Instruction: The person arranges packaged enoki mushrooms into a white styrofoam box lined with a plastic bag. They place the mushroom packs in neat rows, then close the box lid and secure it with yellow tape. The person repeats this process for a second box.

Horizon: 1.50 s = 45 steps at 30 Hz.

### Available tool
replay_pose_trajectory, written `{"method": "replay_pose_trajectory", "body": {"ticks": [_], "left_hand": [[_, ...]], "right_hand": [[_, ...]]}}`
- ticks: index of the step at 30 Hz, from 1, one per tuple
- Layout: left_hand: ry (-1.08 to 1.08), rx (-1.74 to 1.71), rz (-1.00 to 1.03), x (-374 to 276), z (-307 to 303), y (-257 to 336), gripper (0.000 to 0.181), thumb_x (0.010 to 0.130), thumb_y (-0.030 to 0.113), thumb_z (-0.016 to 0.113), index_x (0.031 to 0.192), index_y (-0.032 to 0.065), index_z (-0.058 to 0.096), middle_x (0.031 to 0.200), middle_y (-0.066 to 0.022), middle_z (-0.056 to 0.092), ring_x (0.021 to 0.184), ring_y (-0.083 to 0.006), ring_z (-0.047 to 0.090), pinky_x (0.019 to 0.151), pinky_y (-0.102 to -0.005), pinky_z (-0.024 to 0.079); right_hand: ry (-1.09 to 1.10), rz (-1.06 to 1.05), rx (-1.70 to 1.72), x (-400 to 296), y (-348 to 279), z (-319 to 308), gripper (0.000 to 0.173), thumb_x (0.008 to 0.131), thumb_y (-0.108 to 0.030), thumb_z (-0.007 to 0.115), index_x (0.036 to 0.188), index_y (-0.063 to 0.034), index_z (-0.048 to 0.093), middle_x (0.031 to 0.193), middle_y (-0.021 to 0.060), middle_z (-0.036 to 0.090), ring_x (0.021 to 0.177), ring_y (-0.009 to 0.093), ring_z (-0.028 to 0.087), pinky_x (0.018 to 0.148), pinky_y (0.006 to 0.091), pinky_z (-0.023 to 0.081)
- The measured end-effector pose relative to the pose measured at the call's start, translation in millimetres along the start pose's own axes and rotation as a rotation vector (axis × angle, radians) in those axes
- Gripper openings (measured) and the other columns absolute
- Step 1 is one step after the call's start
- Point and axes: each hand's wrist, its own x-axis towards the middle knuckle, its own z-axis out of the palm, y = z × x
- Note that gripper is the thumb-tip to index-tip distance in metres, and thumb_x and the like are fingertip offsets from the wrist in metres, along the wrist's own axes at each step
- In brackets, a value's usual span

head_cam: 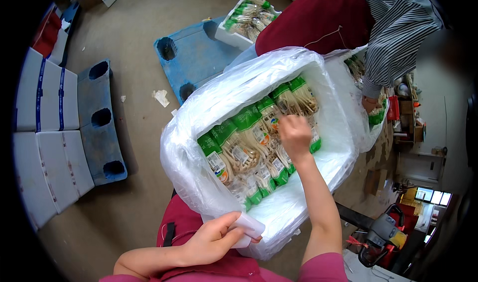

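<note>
A white box lined with a clear plastic bag [183, 112] stands before me. Inside lie several clear-and-green packets of thin-stemmed mushrooms [257, 130] in two rows, their green ends towards the box's long sides. Many packets bear printed white labels [216, 161]. My left hand [213, 237] holds a loosely rolled white paper strip [249, 224] at the near rim of the box. Over the packets at the right part of the box is my right hand [295, 134], slightly blurred, its fingers curled downward. Whether anything is between those fingertips is hidden.
Another person's sleeved arm [392, 50] reaches into a second lined box [368, 132] on the right. An open foam box of packets [233, 39] rests on a blue pallet [198, 54]. White boxes [56, 162] are stacked left. A handled machine [384, 229] stands lower right.
</note>
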Motion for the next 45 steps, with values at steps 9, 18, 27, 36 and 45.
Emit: {"method": "replay_pose_trajectory", "body": {"ticks": [9,18,27,36,45], "left_hand": [[-0.019,0.122,-0.021,13,-14,7,0.034,0.097,0.005,0.046,0.130,-0.0033,0.044,0.107,-0.0130,0.065,0.095,-0.0173,0.064,0.085,-0.0288,0.051],[0.021,0.243,-0.041,22,-17,9,0.020,0.094,0.012,0.056,0.110,-0.0009,0.059,0.084,-0.0042,0.065,0.075,-0.0061,0.059,0.065,-0.0225,0.048],[-0.074,0.246,-0.046,34,-11,20,0.024,0.096,0.005,0.045,0.119,-0.0005,0.048,0.087,-0.0042,0.069,0.074,-0.0067,0.059,0.066,-0.0216,0.048],[-0.071,0.331,0.002,21,-18,-15,0.022,0.095,0.004,0.046,0.114,0.0009,0.056,0.088,-0.0045,0.067,0.076,-0.0076,0.060,0.068,-0.0240,0.047],[-0.232,0.469,-0.189,-27,2,-19,0.027,0.093,0.001,0.049,0.118,0.0017,0.057,0.095,-0.0060,0.067,0.082,-0.0121,0.063,0.075,-0.0266,0.049]], "right_hand": [[-0.599,0.089,1.165,13,-76,-146,0.014,0.072,-0.006,0.073,0.084,-0.0049,0.069,0.080,0.0077,0.065,0.075,0.022,0.063,0.070,0.0281,0.048],[-0.036,0.189,0.330,27,16,-24,0.018,0.078,-0.018,0.067,0.088,-0.0022,0.067,0.083,0.0080,0.063,0.073,0.026,0.057,0.065,0.0349,0.048],[0.100,0.258,-0.006,59,44,-30,0.002,0.075,-0.008,0.065,0.077,-0.0071,0.067,0.077,0.0047,0.062,0.069,0.025,0.058,0.058,0.0360,0.047],[-0.186,0.382,0.643,49,8,-71,0.038,0.079,-0.032,0.070,0.106,-0.0064,0.067,0.087,0.0102,0.064,0.083,0.028,0.061,0.075,0.0366,0.049],[-0.418,0.691,0.974,-66,-26,-198,0.010,0.078,-0.007,0.065,0.086,-0.0044,0.071,0.086,0.0073,0.066,0.083,0.019,0.061,0.075,0.0302,0.048]]}}
